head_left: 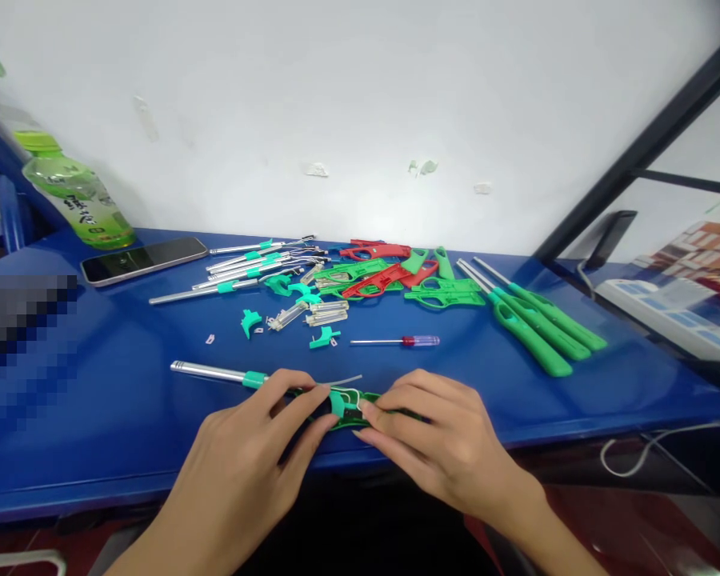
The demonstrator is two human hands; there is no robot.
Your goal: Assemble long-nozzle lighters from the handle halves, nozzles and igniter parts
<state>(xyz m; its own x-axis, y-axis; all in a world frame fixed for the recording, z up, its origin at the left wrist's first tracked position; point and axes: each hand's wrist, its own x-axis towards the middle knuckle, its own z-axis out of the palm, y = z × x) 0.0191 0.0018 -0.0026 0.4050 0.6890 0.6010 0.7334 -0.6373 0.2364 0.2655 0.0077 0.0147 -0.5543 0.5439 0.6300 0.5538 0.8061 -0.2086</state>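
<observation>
Together, both hands (336,436) gripping green casing (349,418)

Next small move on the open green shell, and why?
Probably tuck the white wire down with the right hand, keeping the left hand steady on the green shell: the wire's loop appears to bow above the shell, and the right fingertips are right beside it.
</observation>
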